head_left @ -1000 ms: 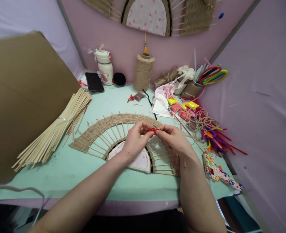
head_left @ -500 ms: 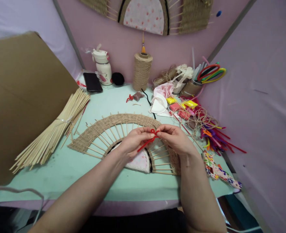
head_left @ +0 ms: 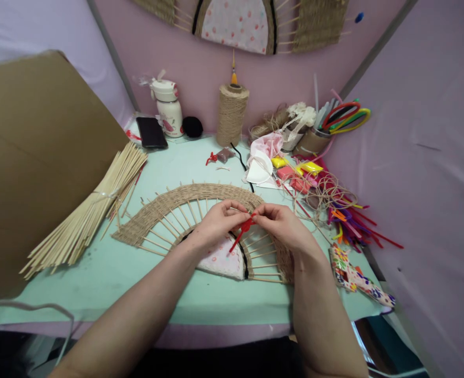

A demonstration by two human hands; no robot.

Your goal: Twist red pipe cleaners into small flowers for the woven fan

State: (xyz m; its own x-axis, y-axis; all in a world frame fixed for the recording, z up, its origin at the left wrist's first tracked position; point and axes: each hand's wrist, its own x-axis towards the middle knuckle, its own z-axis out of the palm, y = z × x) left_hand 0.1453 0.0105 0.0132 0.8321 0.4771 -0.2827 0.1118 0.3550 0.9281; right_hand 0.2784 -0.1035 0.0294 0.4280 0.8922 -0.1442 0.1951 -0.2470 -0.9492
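Observation:
Between my two hands is a twisted red pipe cleaner [head_left: 246, 226], its straight tail slanting down to the left. My left hand [head_left: 221, 223] pinches it from the left with thumb and fingertips. From the other side, my right hand [head_left: 281, 223] pinches its upper right end, the fingertips of both hands nearly touching. Beneath them a woven fan-shaped piece [head_left: 192, 191] lies on the table, with thin sticks spread between its outer twine band and a pink-spotted white half-round centre [head_left: 220, 262] edged in black.
A bundle of sticks [head_left: 86, 220] and a cardboard sheet [head_left: 39, 152] are at left. Behind stand a bottle [head_left: 169, 113], a phone [head_left: 151, 133] and a twine spool [head_left: 232, 115]. Coloured pipe cleaners [head_left: 350, 226], yellow packets [head_left: 309, 168] and a floral object [head_left: 358, 278] lie at right.
The red pipe cleaner has turned, so its tail points more steeply down and its loops are less spread. My left fingers have shifted slightly around it.

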